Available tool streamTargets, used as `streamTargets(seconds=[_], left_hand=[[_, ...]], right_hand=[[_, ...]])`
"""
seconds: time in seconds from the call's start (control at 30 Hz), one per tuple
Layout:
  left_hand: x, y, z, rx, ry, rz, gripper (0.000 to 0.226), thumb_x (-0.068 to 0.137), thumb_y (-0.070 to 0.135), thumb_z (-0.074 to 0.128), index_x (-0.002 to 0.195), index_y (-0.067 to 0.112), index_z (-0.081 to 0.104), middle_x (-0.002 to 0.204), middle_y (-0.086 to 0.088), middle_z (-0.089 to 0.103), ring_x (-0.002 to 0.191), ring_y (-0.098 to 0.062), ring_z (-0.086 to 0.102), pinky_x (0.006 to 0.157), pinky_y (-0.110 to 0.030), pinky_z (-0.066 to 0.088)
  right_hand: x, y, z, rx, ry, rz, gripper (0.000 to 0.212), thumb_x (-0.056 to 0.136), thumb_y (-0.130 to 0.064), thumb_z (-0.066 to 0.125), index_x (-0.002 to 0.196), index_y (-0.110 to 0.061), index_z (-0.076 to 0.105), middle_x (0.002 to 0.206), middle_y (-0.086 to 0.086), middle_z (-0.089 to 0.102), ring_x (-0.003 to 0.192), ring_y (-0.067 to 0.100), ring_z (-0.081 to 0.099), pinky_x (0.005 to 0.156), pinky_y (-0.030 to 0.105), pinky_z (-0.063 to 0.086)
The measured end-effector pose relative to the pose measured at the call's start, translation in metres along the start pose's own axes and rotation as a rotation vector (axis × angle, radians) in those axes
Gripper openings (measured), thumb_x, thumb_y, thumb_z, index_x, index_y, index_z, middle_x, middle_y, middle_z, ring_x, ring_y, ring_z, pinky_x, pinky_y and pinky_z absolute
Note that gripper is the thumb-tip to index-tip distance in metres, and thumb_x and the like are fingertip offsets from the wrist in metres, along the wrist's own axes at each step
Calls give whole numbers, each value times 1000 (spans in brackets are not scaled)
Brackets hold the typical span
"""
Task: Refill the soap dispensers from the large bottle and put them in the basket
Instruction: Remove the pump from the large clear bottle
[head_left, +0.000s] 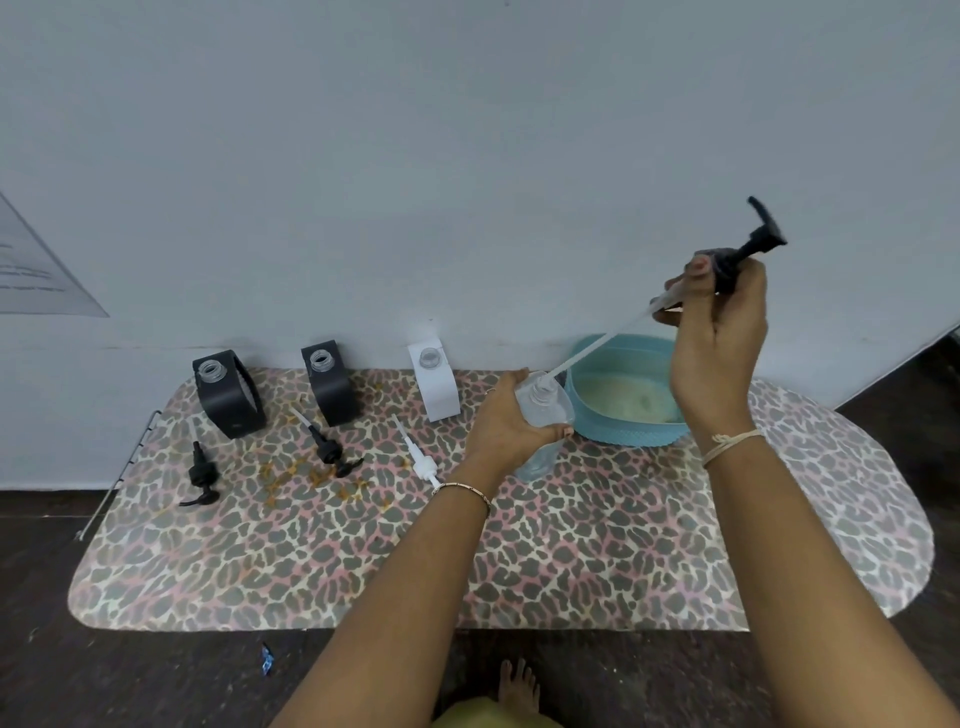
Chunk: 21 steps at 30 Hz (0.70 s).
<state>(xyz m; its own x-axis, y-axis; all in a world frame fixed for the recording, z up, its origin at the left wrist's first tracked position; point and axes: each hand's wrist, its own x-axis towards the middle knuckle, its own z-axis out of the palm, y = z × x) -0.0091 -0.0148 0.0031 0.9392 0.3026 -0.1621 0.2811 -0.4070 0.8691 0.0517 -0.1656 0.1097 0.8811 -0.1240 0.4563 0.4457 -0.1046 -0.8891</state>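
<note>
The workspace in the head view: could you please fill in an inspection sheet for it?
Surface: leopard-print table with orange stains.
Job's things: two black dispensers and a white dispenser stand uncapped by the wall; two black pumps and a white pump lie in front; teal basket holds no dispensers.
Clutter: blue scrap on the floor.
Grippers: left hand holds the clear bottle; right hand holds its black pump, tube tip at the bottle's mouth.
Cables: nothing seen.
Surroundings: pale wall, paper sheet at left.

Near table (363, 571) half clear, dispensers (228, 395) and pumps (330, 447) crowd rear
</note>
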Motion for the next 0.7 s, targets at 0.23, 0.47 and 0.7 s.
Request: streamTargets(seconds=[0.23,0.47,0.7], left_hand=[[-1,1,2,6,8,-10,88,65,28,87,137,14,37,134,-4,52,121,-20,49,98,-26,39],[-4,4,0,-30,7,-8,83,67,22,87,134,13,39,130,-1,53,109,-8,47,87,-17,34],[-4,4,-1,-34,-4,1,88,66,23,87,137,12,37,134,-3,50,113,-10,47,90,-17,34]], right_hand=[[4,16,-14,233,268,239,18,101,-36,44,99,-18,46,85,3,61,83,27,66,74,29,56],[-20,53,-15,333,382,514,21,99,-34,52,100,-13,48,98,2,50,82,16,62,79,25,55],[-59,89,-14,476,456,765,37,97,-27,56,128,-9,47,115,2,59,104,21,66,84,26,57]])
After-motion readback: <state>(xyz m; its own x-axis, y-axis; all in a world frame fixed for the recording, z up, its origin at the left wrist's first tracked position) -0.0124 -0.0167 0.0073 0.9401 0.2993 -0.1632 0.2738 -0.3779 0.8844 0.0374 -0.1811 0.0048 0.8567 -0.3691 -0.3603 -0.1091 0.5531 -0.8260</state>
